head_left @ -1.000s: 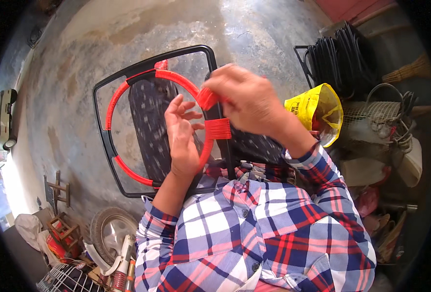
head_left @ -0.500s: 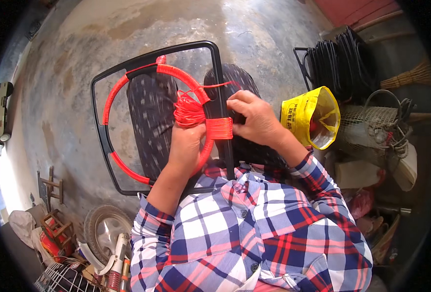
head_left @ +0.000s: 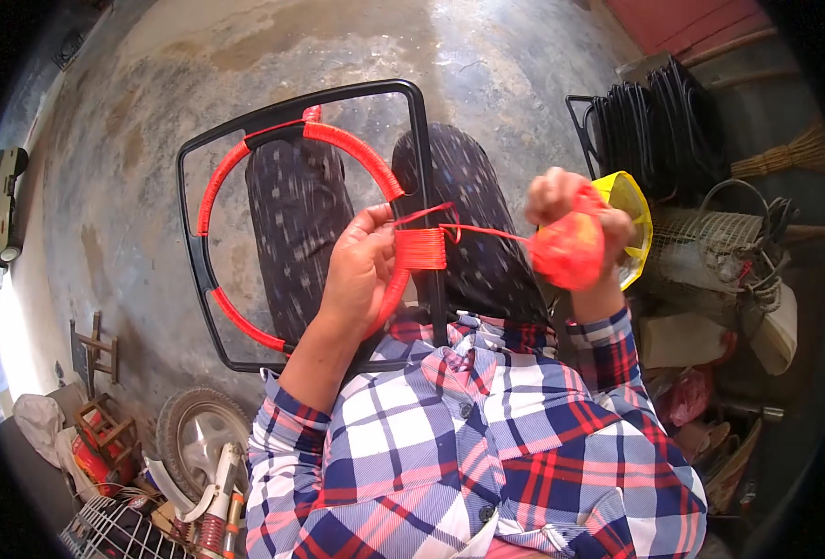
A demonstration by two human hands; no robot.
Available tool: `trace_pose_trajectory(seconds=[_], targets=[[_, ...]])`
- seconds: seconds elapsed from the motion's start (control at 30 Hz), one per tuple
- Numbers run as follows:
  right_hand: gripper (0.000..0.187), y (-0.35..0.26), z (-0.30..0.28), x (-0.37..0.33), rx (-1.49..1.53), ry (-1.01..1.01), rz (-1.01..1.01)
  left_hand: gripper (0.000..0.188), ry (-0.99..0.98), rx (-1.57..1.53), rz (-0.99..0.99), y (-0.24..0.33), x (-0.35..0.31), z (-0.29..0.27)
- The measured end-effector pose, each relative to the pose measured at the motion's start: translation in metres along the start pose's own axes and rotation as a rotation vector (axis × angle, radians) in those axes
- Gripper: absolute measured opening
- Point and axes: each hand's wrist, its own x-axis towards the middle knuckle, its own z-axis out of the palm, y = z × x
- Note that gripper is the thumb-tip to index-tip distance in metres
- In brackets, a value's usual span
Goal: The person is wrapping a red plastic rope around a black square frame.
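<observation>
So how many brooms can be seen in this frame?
1: a straw broom lies at the right edge, past the stack of black frames. More may be hidden in the clutter there.

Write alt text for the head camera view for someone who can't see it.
A person's left hand steadies a black metal frame on their lap, its inner ring wrapped in red cord, while the right hand pulls a red cord ball taut to the side. Stacked black frames stand on the concrete floor.
</observation>
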Motion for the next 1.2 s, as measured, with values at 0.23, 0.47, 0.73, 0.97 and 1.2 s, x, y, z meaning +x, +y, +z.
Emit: trace_pose_trajectory(seconds=[0.23,0.47,0.73,0.97,1.2], targets=[[0.033,-0.060,-0.030,-0.013,0.300,0.013,-0.148,0.026,-0.055,0.007,0.083,-0.001,-0.004,0.005],[0.029,0.029,0.031,0.006,-0.264,0.127,0.112,0.024,-0.065,0.218,0.136,-0.004,-0.006,0.001],[0.012,-0.002,0.027,0.008,-0.179,0.165,0.021,0.020,-0.043,0.209,0.140,-0.003,-0.005,-0.002],[0.016,0.046,0.060,0.010,-1.079,0.052,0.148,0.018,-0.033,0.251,0.141,-0.001,-0.005,0.000],[0.014,0.022,0.047,0.010,-0.306,0.259,0.297,0.014,-0.009,0.236,0.158,-0.007,-0.003,-0.012]])
